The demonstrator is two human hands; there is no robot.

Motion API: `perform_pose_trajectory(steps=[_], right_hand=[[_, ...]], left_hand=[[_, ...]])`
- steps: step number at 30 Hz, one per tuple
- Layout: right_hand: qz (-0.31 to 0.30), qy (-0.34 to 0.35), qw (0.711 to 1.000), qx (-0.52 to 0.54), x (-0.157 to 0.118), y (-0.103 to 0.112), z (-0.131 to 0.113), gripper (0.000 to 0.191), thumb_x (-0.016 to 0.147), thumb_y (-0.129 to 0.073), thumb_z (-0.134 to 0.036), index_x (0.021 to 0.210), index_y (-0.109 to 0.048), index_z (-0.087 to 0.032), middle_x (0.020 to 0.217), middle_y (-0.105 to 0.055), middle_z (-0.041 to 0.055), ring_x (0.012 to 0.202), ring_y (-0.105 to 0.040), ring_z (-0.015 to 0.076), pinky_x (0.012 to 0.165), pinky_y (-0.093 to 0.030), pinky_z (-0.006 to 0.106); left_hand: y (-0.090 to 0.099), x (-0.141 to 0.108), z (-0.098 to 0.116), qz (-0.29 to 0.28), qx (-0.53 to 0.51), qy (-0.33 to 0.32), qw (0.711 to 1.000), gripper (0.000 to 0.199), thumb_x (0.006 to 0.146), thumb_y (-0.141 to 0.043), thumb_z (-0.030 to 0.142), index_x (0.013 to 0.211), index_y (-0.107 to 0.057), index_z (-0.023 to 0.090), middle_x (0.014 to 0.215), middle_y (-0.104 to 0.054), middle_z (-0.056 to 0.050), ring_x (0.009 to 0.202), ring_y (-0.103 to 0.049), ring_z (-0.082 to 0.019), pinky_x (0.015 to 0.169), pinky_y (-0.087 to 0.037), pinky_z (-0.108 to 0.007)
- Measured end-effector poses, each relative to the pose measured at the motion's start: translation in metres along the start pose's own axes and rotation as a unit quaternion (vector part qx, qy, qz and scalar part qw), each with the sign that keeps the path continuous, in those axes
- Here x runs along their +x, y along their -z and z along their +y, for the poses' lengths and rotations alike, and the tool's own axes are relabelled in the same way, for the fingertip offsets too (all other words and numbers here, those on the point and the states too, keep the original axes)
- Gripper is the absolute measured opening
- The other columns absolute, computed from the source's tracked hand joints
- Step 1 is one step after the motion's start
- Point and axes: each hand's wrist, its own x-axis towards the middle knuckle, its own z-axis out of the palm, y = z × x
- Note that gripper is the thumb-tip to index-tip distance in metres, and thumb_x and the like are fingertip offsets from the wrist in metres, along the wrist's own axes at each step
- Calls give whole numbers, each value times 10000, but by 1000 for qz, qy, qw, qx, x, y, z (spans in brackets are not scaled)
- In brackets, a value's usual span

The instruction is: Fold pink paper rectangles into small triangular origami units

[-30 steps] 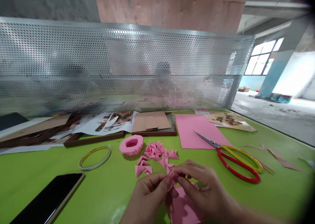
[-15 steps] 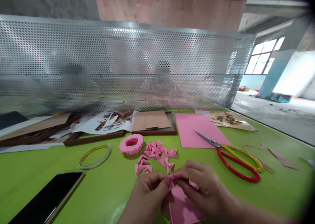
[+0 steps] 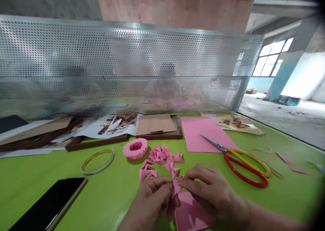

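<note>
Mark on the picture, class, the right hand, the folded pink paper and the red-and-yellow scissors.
right hand (image 3: pixel 209 190), head view, on the back of the hand
folded pink paper (image 3: pixel 175 188), head view, on its pinched fold
red-and-yellow scissors (image 3: pixel 241 177), head view, on the red handle

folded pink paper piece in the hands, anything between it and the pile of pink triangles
Nothing visible stands in the way. The folded pink paper piece, pinched between the left hand and the right hand, sits just in front of the loose pink paper triangles. The pink paper sheet lies on the near side, under the hands.
</note>
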Motion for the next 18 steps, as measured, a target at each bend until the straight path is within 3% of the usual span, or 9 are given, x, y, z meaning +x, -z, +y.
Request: perform_pose_trajectory(steps=[4,9,11,14,18], right_hand=[[-14,17,999,-42,1,1,0,280,898,-404,-204,1108,-588,-186,855,-640,81,744,-569,189,642,-447,325],[-4,1,1000,-29,3,0,-1,285,869,-471,-145,1120,-587,-213,877,-647,58,741,-569,174,649,-452,312],[9,-55,997,59,4,0,-2,335,829,-507,-104,1136,-579,-215,926,-634,62,785,-583,170,675,-475,299],[43,-169,967,184,7,0,-3,332,786,-535,-84,1102,-584,-176,913,-615,71,791,-586,160,668,-499,264],[54,-213,949,226,11,1,-6,162,756,-600,-154,915,-633,-149,736,-605,31,664,-551,145,586,-481,247]], left_hand=[[-3,-2,3,-2,-12,-4,1000,286,665,-703,300,451,-590,147,438,-535,24,428,-420,-85,459,-330,-211],[0,2,5,-42,97,-43,993,209,626,-751,326,633,-719,120,439,-538,29,410,-410,-67,446,-315,-192],[0,2,7,-35,125,-64,990,185,644,-739,322,676,-738,139,469,-561,22,434,-440,-77,467,-346,-193],[1,0,10,-17,171,-94,981,111,683,-708,278,738,-756,194,562,-622,6,498,-511,-107,520,-402,-207],[1,-2,10,-16,225,-149,963,121,716,-669,257,789,-764,264,637,-682,-11,577,-571,-152,591,-448,-236]])
